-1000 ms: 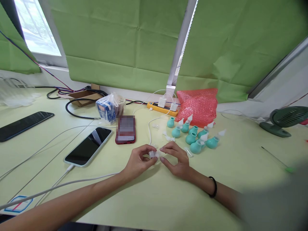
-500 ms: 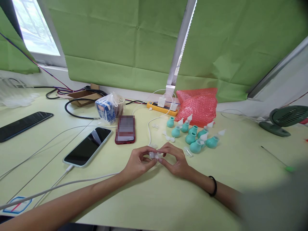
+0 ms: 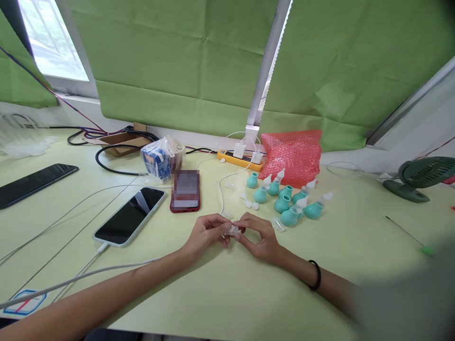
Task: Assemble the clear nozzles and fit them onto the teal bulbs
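Note:
Between my two hands is a small clear plastic piece (image 3: 232,230), pinched from both sides and partly covered by fingertips. My left hand (image 3: 209,233) grips its left end with thumb and fingers. My right hand (image 3: 259,237) holds the other end between thumb and fingertips. To the right, several teal rubber bulbs (image 3: 290,217) stand in a group, some topped with clear and white pointed tips. A clear plastic tube (image 3: 279,224) lies just beyond my right hand. Small white tips (image 3: 251,205) rest farther back.
A red phone (image 3: 185,192) and a white-cased phone (image 3: 130,216) lie to the left, with white cables about them. Behind are a yellow power strip (image 3: 240,161), a pink bubble-wrap bag (image 3: 293,154) and a wrapped blue package (image 3: 158,161). A dark green fan (image 3: 423,177) stands at right.
My left thumb and fingers have shifted around the clear plastic piece, the thumb now lying higher across it. My right hand has barely moved.

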The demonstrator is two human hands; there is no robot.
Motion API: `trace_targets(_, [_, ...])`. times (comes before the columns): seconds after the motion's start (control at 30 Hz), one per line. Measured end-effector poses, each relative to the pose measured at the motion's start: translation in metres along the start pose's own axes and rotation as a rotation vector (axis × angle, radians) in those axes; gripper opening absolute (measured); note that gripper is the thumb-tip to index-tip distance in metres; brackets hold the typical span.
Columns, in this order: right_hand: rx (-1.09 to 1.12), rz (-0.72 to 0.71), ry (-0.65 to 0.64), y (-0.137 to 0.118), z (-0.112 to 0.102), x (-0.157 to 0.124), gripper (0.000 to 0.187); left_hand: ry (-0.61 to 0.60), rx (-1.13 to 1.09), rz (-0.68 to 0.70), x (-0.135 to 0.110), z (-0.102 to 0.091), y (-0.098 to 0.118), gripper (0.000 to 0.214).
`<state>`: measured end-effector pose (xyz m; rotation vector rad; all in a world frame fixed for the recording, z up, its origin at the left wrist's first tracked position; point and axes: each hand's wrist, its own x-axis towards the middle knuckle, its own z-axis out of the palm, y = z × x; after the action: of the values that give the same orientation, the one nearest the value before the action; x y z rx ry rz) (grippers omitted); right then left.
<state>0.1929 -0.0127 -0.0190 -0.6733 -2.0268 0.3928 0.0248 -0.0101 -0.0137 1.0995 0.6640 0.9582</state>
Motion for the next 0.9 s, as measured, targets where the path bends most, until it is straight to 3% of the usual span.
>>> trace_targets(0.17, [-0.035, -0.03, 0.021, 0.0006, 0.0012, -0.0021, 0.023, -0.084, -0.065, -0.083, 0.0019, -0.0029, -0.0005, 0.022])
trace_targets(0.37, [-0.058, -0.065, 0.013, 0.0014, 0.0036, -0.0053, 0.026, -0.093, -0.023, -0.078, 0.0012, -0.0025, -0.0024, 0.023])
trace_targets(0.67, [-0.046, -0.072, 0.029, 0.0007, 0.0055, -0.0061, 0.028, -0.118, -0.146, -0.145, 0.004, -0.0045, -0.0005, 0.018])
trace_targets(0.9, [-0.076, -0.09, 0.033, 0.0007, 0.0059, -0.0062, 0.028, -0.116, -0.088, -0.089, 0.0023, -0.0033, -0.0008, 0.019])
